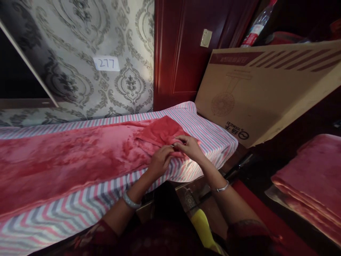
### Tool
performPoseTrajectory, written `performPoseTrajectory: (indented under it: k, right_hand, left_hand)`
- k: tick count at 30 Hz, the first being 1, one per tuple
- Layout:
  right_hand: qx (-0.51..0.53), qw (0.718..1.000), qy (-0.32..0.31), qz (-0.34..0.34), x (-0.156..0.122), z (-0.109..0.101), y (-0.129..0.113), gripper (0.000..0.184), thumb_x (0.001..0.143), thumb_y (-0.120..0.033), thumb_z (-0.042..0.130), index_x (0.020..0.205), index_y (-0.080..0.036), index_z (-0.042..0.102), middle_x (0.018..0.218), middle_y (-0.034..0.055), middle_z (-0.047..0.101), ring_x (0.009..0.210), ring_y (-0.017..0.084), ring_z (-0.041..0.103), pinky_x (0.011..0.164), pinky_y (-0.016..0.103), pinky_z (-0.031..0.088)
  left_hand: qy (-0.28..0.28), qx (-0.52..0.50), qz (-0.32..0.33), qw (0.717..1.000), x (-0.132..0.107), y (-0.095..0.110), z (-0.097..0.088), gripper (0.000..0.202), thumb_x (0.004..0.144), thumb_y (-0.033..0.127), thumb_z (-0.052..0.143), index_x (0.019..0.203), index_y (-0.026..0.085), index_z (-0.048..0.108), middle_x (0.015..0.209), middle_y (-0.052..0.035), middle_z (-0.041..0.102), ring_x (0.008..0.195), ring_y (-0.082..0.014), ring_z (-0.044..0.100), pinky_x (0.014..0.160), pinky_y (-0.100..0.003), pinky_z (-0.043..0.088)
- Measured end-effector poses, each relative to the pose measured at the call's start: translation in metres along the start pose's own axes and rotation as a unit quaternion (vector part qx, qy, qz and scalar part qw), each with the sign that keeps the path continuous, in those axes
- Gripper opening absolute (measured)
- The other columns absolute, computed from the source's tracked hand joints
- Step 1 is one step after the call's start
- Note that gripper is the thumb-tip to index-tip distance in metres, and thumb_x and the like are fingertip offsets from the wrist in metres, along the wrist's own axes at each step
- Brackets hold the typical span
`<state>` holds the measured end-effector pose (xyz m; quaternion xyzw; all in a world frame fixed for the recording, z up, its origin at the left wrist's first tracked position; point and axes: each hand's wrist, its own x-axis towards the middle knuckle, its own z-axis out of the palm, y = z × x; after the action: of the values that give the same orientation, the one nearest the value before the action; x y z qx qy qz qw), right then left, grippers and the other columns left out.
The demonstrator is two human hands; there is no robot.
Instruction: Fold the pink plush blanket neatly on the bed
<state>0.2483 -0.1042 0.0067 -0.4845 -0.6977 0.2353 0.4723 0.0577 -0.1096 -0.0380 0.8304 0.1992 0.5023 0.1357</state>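
Note:
A long red plush blanket (87, 153) lies over a bench-like surface covered by a striped cloth (87, 206). Its right end is folded and bunched up, showing a plain red side. Both of my hands meet at that bunched corner. My left hand (162, 160) is closed, its fingers pinching the blanket's edge. Close against it, my right hand (189, 146) also grips the bunched fabric with bent fingers. Something small and pale shows between the fingertips, too small to make out.
Behind the bench's right end leans a large cardboard box (229, 89), with a plastic bottle (257, 30) above it. Folded pink-red fabric (314, 177) lies at the right. A paper marked 277 (107, 64) is on the patterned wall. Something yellow (203, 227) is below my hands.

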Motion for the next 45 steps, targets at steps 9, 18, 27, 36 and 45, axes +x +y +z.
performPoseTrajectory:
  k: [9,18,27,36,45]
  right_hand:
    - [0.197,0.979,-0.052,0.018,-0.021,-0.003,-0.003,0.046,0.083,-0.038,0.074,0.127,-0.027,0.071,0.125,0.0068,0.073,0.102,0.022,0.070,0.083,0.036,0.059]
    - [0.195,0.979,0.056,0.030,-0.027,-0.009,-0.003,0.035,0.084,-0.037,0.070,0.115,-0.023,0.073,0.116,0.0063,0.075,0.101,0.022,0.070,0.089,0.037,0.057]
    - [0.157,0.987,0.045,0.007,-0.022,-0.012,-0.005,0.032,0.084,-0.036,0.068,0.113,-0.024,0.073,0.112,0.0062,0.076,0.102,0.023,0.070,0.086,0.035,0.057]
    - [0.009,0.999,0.004,-0.053,-0.026,-0.014,-0.005,0.027,0.090,-0.032,0.061,0.112,-0.023,0.075,0.109,0.0072,0.077,0.098,0.022,0.071,0.088,0.037,0.056]
    - [0.035,0.998,-0.021,-0.052,-0.037,-0.016,-0.005,0.038,0.093,-0.038,0.062,0.130,-0.028,0.070,0.132,0.0079,0.070,0.115,0.026,0.066,0.097,0.043,0.053]
  left_hand:
    - [0.045,0.093,-0.010,0.995,0.007,-0.001,-0.001,0.014,0.100,0.022,0.054,0.103,0.019,0.068,0.096,-0.0063,0.068,0.092,-0.0195,0.065,0.082,-0.032,0.054]
    - [0.087,0.205,0.038,0.974,0.001,0.006,0.002,0.018,0.100,0.026,0.056,0.103,0.019,0.072,0.107,-0.0106,0.064,0.098,-0.0222,0.060,0.084,-0.036,0.053]
    - [0.032,0.108,0.083,0.990,0.002,0.003,0.013,0.017,0.100,0.019,0.052,0.108,0.019,0.067,0.118,-0.0117,0.071,0.115,-0.0224,0.066,0.099,-0.041,0.055]
    - [0.049,0.064,0.052,0.995,0.010,-0.002,0.009,0.015,0.100,0.023,0.053,0.108,0.019,0.065,0.101,-0.0087,0.074,0.098,-0.0205,0.070,0.087,-0.034,0.057]
    - [0.030,0.075,0.020,0.997,0.013,-0.006,0.008,0.016,0.099,0.020,0.052,0.104,0.019,0.067,0.099,-0.0080,0.074,0.096,-0.0207,0.069,0.087,-0.035,0.056]
